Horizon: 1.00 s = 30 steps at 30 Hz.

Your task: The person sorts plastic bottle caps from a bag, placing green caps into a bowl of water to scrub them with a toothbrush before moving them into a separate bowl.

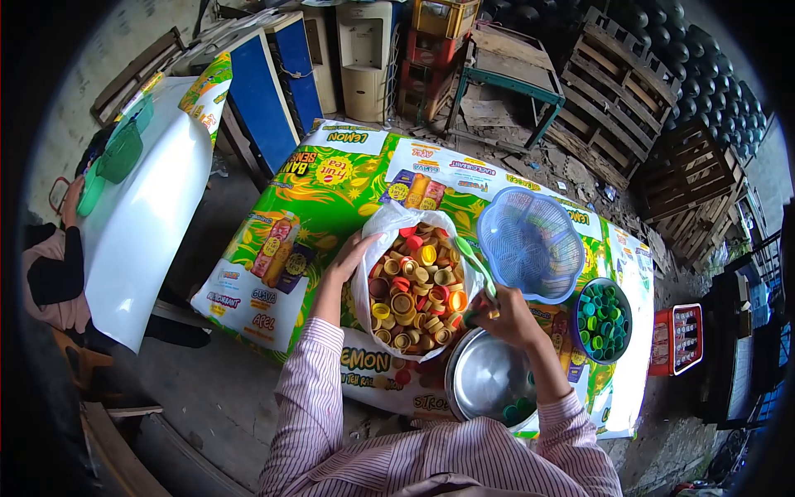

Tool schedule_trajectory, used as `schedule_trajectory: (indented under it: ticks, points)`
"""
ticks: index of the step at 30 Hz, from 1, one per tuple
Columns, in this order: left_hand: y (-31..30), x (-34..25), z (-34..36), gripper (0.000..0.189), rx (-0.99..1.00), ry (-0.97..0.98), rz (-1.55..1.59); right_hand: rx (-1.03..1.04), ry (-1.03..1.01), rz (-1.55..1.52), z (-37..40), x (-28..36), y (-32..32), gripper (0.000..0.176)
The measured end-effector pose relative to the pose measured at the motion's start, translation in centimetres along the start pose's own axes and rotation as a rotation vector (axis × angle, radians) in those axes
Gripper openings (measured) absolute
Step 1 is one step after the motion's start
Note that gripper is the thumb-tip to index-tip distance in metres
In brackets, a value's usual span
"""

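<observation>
A white plastic bag [386, 222] stands rolled open on the table, filled with bottle caps [411, 294], mostly gold-brown with some red and yellow. My left hand [349, 258] grips the bag's left edge. At the bag's right side, my right hand [510, 318] has its fingers closed; what is in them is too small to make out. A green strip [474, 263] runs along the bag's rim just above it. Below my right hand sits a steel bowl [484, 377] with a few green caps [517, 411] inside. A blue plastic basket [530, 240] lies beyond that hand.
A dark bowl of green caps [603, 321] stands at the table's right. Printed sheeting covers the table [331, 199]. On the left, another person's hand [72, 201] touches a green basket [122, 149] on a white surface. A red crate [676, 340] stands beyond the right edge.
</observation>
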<state>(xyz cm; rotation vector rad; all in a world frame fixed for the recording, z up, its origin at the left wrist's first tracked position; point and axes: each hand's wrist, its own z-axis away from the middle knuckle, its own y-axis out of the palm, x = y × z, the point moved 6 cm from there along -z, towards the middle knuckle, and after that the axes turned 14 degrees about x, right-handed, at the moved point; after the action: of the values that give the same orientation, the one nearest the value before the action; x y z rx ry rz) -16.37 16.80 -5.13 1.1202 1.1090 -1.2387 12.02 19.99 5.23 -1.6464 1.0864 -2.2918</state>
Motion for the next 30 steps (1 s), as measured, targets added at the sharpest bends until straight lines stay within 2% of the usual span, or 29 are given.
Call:
schedule_trajectory:
  ticks: [2,4,5,8,10,12,16,18,20,22,26,28,29,30]
  points:
    - [-0.5,0.4,-0.8,0.07,0.043,-0.038,-0.05,0.007,0.161,-0.03,4.4,-0.7,-0.1,0.023]
    - [-1.0,0.0,-1.1,0.076,-0.072,0.023,-0.03,0.059,0.308,-0.057,7.7,-4.0,1.0,0.024]
    - [-1.4,1.1,-1.4,0.081,-0.125,-0.021,0.066,0.055,0.311,-0.058,9.1,-4.8,1.5,0.024]
    - [-1.9,2.9,-2.0,0.082,-0.202,0.003,0.18,0.117,0.314,-0.066,10.9,-5.7,2.6,0.026]
    - [-1.0,2.4,-1.9,0.081,-0.162,-0.055,0.225,0.084,0.218,0.036,10.3,-4.6,2.2,0.027]
    - [-0.9,2.5,-2.3,0.079,-0.181,-0.022,0.264,0.106,0.284,0.05,8.0,-2.5,1.2,0.028]
    - [-0.6,2.4,-2.5,0.077,-0.185,0.004,0.239,-0.078,0.018,0.07,1.6,1.1,-0.4,0.027]
    - [-0.7,2.8,-3.2,0.077,-0.103,0.095,0.322,-0.083,-0.136,-0.053,-2.8,0.8,0.3,0.025]
    - [-0.4,2.4,-2.8,0.076,-0.129,0.063,0.326,-0.016,-0.138,-0.055,-7.1,1.1,0.9,0.027]
    - [-0.1,1.9,-2.2,0.076,-0.154,0.029,0.329,-0.087,-0.267,0.114,-10.0,2.7,0.7,0.029]
    - [0.5,0.7,-1.3,0.077,-0.193,-0.028,0.273,-0.138,-0.199,0.345,-14.5,1.5,2.0,0.031]
    - [-0.1,2.3,-1.9,0.067,-0.181,-0.001,0.415,-0.132,-0.151,0.524,-15.4,1.7,2.4,0.035]
    - [-0.2,2.9,-2.2,0.064,-0.136,0.013,0.431,-0.245,-0.265,0.579,-15.6,2.1,2.4,0.039]
    - [-0.3,3.1,-2.4,0.064,-0.137,0.015,0.431,-0.245,-0.266,0.579,-15.8,2.2,2.6,0.039]
